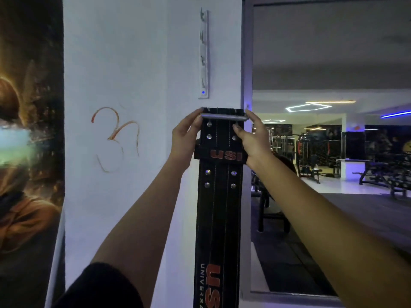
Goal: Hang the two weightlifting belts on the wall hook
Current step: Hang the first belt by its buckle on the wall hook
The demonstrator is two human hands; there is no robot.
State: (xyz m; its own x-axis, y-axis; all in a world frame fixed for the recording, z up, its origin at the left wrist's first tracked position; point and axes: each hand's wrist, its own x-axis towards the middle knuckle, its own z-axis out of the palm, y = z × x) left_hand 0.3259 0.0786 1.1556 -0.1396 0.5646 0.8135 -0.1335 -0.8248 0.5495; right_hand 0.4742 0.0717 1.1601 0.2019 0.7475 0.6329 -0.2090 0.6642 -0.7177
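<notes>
Two bare hands hold up one long black belt (219,218) in front of a white wall (124,63). The belt hangs straight down and runs out of the bottom of the picture. It has shiny round studs and red letters that say USI. At the top of the belt is a silver buckle bar (223,116) lying flat across it.

The left hand (185,138) is closed on the left end of the buckle, with its fingers curled over the top corner. The right hand (253,138) is closed on the right end, with the thumb pressed on the front of the belt and the fingers going around the side. So both hands grip the belt at its top.

The hook rack (204,54) is a thin white strip on the wall with small hooks one above the other. It is just above the belt top. The belt is not on any hook and does not touch the rack.

An orange scribble (115,136) is drawn on the wall to the left. A dark poster (29,152) is further left. To the right is a big mirror or opening (333,152) showing gym machines and blue lights. Only one belt can be seen
</notes>
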